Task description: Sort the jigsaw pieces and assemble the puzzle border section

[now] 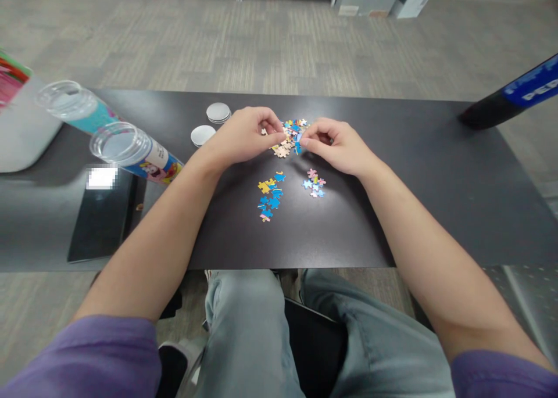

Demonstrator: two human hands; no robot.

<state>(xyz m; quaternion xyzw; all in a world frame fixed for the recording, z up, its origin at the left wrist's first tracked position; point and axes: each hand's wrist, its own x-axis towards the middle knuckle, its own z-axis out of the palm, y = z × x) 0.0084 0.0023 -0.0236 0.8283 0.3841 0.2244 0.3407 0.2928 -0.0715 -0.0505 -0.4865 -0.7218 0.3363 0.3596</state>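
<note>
A loose heap of small jigsaw pieces [291,132] lies on the dark table [436,177] between my two hands. My left hand [246,135] rests at the heap's left side, fingers curled, fingertips touching the pieces. My right hand [337,145] is at the heap's right side and pinches a blue piece [299,147] between thumb and forefinger. Nearer to me lie two small joined groups: a blue and yellow one [270,196] and a smaller blue and pink one [314,184].
Two clear printed tubes [131,151] [76,104] lie open on the left, with two round white lids [218,113] [203,134] close by. A black phone [104,215] sits at the left front. A dark bottle with a blue label [510,99] lies at the right edge.
</note>
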